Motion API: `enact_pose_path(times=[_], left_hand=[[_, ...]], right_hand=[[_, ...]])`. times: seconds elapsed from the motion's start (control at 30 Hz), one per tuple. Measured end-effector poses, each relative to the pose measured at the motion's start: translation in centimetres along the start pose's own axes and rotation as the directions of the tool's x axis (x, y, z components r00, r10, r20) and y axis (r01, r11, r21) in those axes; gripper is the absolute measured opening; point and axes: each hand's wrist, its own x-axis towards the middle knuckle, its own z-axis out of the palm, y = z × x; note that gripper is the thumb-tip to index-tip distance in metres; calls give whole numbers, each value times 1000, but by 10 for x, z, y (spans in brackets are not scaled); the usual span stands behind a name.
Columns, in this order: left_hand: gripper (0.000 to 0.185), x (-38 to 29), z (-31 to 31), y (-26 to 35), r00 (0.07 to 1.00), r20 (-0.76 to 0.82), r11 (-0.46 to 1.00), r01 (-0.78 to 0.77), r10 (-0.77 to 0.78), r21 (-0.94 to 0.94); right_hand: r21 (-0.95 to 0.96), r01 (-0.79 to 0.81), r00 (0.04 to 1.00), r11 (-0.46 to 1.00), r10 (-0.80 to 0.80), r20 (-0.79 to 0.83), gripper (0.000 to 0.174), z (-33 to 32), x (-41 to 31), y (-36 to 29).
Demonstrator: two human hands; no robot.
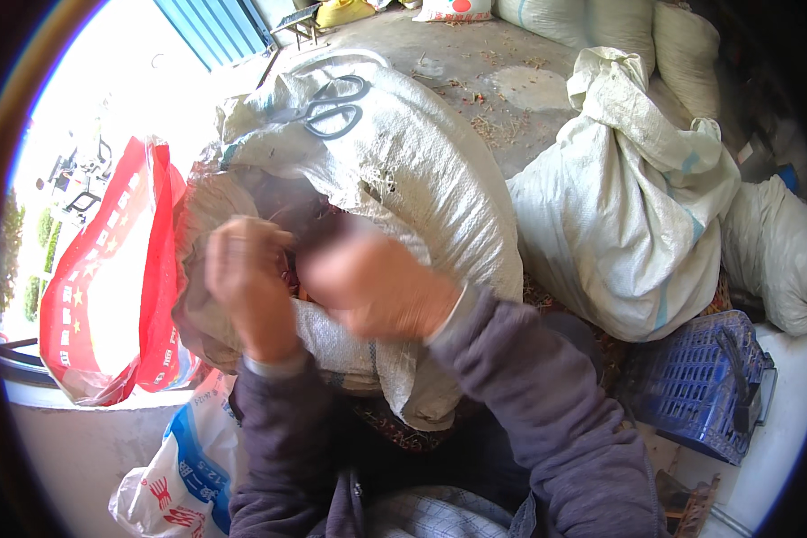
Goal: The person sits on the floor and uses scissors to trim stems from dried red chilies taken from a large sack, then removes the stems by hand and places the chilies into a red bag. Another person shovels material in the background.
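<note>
A large white woven sack [444, 181] lies in front of me with its mouth rolled open. Dark red dried pieces, which look like chillies [319, 205], show inside. Over the mouth's left side is my left hand [252, 282], its fingers bent and blurred. My right hand [370, 282] is curled like a fist above the right side of the opening, also blurred by motion. Whether either hand holds anything cannot be made out. A pair of dark-handled scissors [336, 107] rests on top of the sack, beyond both hands.
To the left stands a red and white plastic bag [94, 289]; a blue and white printed sack [198, 464] lies below it. At right are another full woven sack [619, 222] and a blue plastic basket [699, 387]. Debris litters the concrete floor [531, 87], with sacks behind.
</note>
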Motion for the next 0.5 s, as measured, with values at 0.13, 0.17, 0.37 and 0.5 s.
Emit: enact_pose_path(times=[0.13, 0.17, 0.37, 0.5], left_hand=[[23, 29, -29, 25, 988, 107, 970, 132, -112, -204], [25, 29, -34, 27, 845, 535, 970, 114, 19, -213], [16, 15, -38, 11, 706, 593, 786, -82, -388, 612], [21, 39, -34, -31, 653, 722, 317, -652, -228, 689]], right_hand=[[39, -121, 991, 992, 118, 68, 14, 3, -5, -13], [64, -226, 972, 972, 220, 84, 16, 1, -3, -8], [195, -409, 859, 891, 448, -247, 25, -30, -8, 34], [199, -432, 808, 880, 476, -347, 23, -27, -4, 35]])
